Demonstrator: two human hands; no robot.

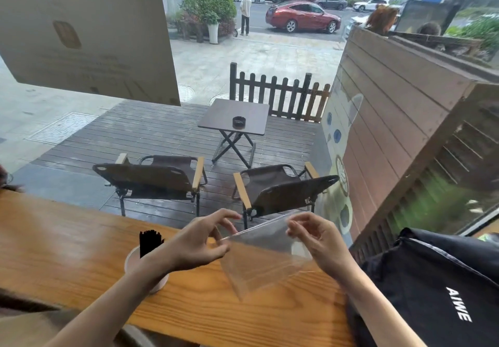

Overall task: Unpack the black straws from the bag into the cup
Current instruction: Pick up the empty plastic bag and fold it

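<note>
Standing upright in the white cup [133,261], the black straws [150,242] form one tight bundle, their long axis vertical and their tips pointing straight up above the rim. The cup sits on the wooden counter [67,252] by the window, partly hidden behind the person's left forearm.

Just to the right of it, both hands hold the clear plastic bag [266,255] up above the counter. The left hand [201,241] pinches the bag's upper left corner between thumb and fingertips, the other fingers curled loosely above. The right hand [317,237] pinches the upper right edge in the same way, fingers bent. The bag hangs stretched between them, its top edge running left to right and rising a little toward the right hand, its lower corner pointing down at the wood. It looks flat, and I can see no straws inside.

A black bag with white lettering [442,287] rests at the right end of the counter. Through the glass stand two folding chairs [159,176] and a small table [235,115] on decking.
</note>
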